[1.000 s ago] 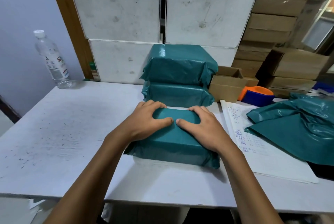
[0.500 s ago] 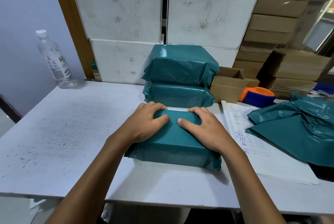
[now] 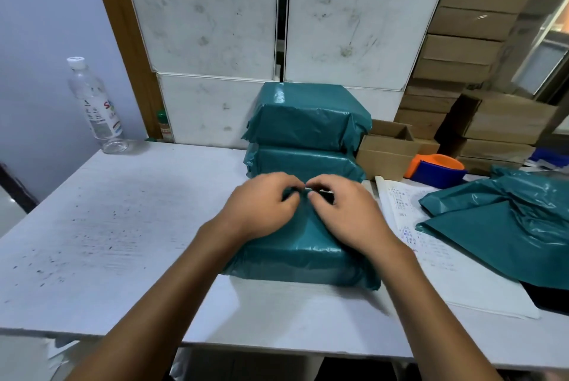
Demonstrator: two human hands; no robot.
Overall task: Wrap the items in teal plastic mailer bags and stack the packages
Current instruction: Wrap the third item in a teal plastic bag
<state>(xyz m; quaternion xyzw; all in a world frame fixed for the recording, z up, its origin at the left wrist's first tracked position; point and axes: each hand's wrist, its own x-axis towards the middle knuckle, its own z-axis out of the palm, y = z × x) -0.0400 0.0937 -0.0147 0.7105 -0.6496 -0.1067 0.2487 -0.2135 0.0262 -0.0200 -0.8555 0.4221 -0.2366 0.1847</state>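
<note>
A teal-wrapped package [image 3: 304,254] lies on the white table [image 3: 123,226] in front of me. My left hand [image 3: 261,205] and my right hand [image 3: 345,211] rest on its top, fingertips pinching the plastic together at its far edge. Behind it stands a stack of two wrapped teal packages [image 3: 308,134] against the white boxes. Loose teal mailer bags [image 3: 508,223] lie at the right.
A clear water bottle [image 3: 92,103] stands at the table's back left. A sheet of paper with writing [image 3: 431,257] lies right of the package. An orange and blue tape dispenser [image 3: 437,168] and open cardboard boxes [image 3: 388,149] sit at the back right.
Both hands have slid from the package's sides toward the middle of its far edge, and their fingertips now meet and pinch the plastic there.
</note>
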